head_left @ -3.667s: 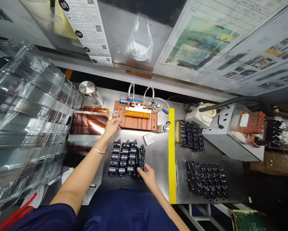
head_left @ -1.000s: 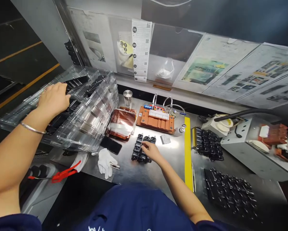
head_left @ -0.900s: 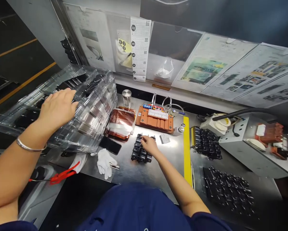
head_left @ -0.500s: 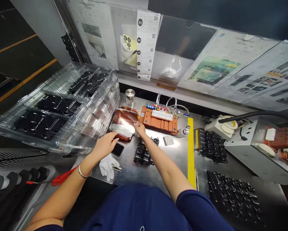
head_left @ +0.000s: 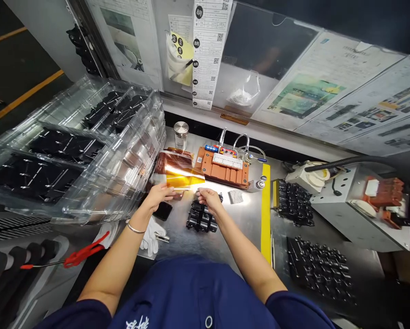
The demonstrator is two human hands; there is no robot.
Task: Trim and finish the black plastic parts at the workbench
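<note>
Amber film (head_left: 182, 179), glossy and translucent, is pinched along its near edge by left hand (head_left: 159, 195) and right hand (head_left: 209, 199).

"8月" on paper strip (head_left: 208, 52), yellow sheet (head_left: 184, 46)

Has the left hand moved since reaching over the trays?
Yes: the left hand moved right, off the clear trays to the amber sheet, nearer the orange fixture.

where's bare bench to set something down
Bare steel bench shows between the right forearm and long yellow strip, and between black ribbed plastic parts and navy shirt. Crowded: left, with stacked clear plastic trays and amber film.
</note>
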